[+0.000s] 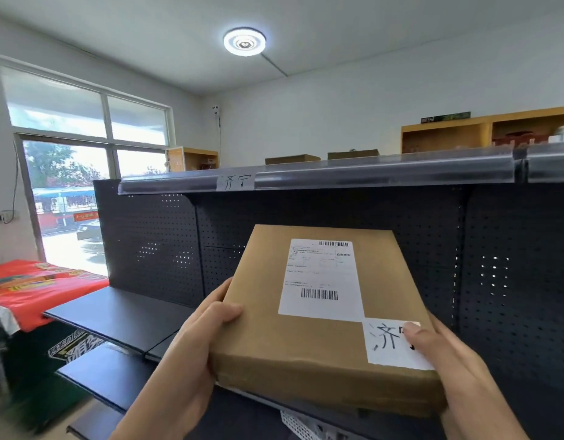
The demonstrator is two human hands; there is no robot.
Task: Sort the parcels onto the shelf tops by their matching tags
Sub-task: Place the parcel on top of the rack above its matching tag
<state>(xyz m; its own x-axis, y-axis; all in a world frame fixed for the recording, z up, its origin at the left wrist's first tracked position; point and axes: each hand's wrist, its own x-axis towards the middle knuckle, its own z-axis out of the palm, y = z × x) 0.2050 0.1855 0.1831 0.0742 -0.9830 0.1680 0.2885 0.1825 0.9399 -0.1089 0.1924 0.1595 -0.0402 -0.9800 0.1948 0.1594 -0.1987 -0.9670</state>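
Shelf top [338, 173], upper centre: front stretch bare; two boxes [291, 159] stand at rear. Below: pegboard [417, 236] closes the back. Lower-left shelves [122, 312] bare, open from the front.

Daylight is admitted through a large window [84, 147] at the left, where the street outside is blown out to near white. A round ceiling lamp [244, 41] is lit overhead, its centre glared. The white walls are evenly and softly lit; the dark perforated shelf back [338, 214] is left dim, with pinpoints of light seen through its holes. A sheen is caught along the top shelf's plastic edge strip [369, 171]. Straight lines are bent by wide-angle distortion toward the frame edges. Motion blur is seen at the lower left corner.
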